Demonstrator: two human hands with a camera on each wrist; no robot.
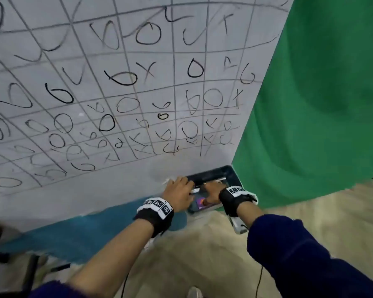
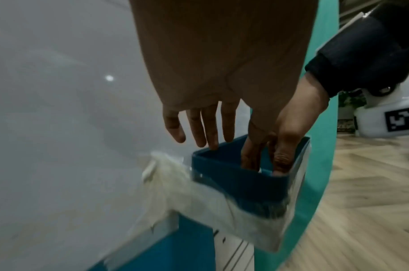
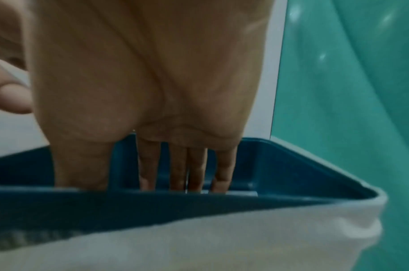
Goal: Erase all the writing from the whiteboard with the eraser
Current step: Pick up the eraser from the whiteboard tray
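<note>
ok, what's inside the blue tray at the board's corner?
The right hand reaches into the blue tray, fingers straight down. Head view shows pale stick shapes, maybe markers, and something colourful. No eraser identifiable; the hands cover the rest.

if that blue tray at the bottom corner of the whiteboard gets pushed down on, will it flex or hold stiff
The blue tray looks like moulded plastic with upright walls, so it probably holds stiff. The right hand reaches straight into it without the rim visibly bending. The left hand rests fingertips on its edge, and a hard push there might tilt it; its mounting is hidden.
</note>
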